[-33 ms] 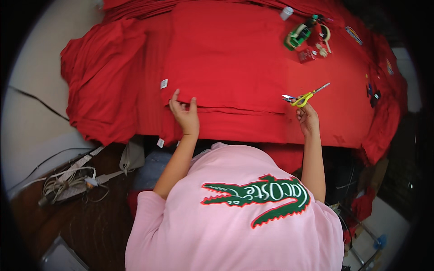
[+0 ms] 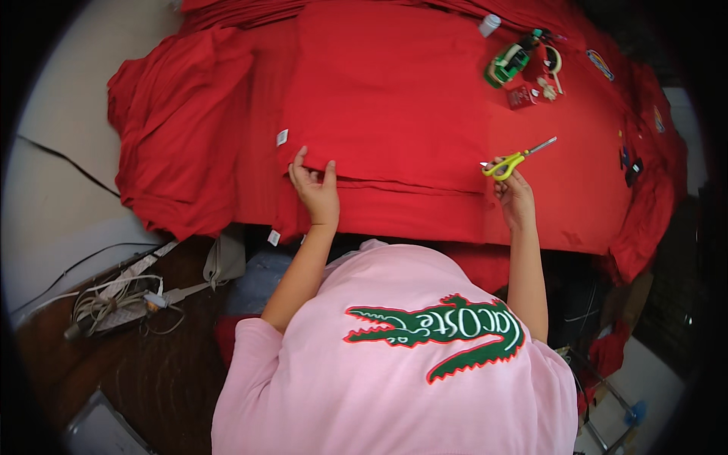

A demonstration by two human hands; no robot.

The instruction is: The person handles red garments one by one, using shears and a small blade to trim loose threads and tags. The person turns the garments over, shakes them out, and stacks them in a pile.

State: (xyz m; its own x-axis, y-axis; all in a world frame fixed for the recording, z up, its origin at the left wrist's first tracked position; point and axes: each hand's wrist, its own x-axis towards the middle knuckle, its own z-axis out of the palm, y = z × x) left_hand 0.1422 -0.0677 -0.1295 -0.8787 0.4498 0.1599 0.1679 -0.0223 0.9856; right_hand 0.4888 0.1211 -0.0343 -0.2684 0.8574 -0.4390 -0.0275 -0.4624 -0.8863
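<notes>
A red cloth piece [image 2: 394, 98] lies flat on the table, its near edge crossing in front of me. At that edge's left end, my left hand [image 2: 318, 196] touches the cloth with fingers and thumb spread. A small white tag [image 2: 282, 137] sits just beyond those fingers; another white tag [image 2: 274, 238] hangs at the table's front edge. My right hand [image 2: 517, 199] holds yellow-handled scissors [image 2: 506, 166] over the cloth's right side, blades pointing away to the right. A small pointed tip [image 2: 484, 164] shows left of the handles; what it belongs to is unclear.
Bunched red cloth [image 2: 182, 136] hangs over the table's left end. Toward the far right are a green bottle-like object [image 2: 506, 67], a tape roll [image 2: 553, 59], a small red box [image 2: 523, 95] and a white container [image 2: 490, 25]. Tangled cables [image 2: 114, 303] lie lower left.
The right hand and scissors have moved slightly left over the cloth. The left hand stays at the cloth edge. The whole view has shifted a little.
</notes>
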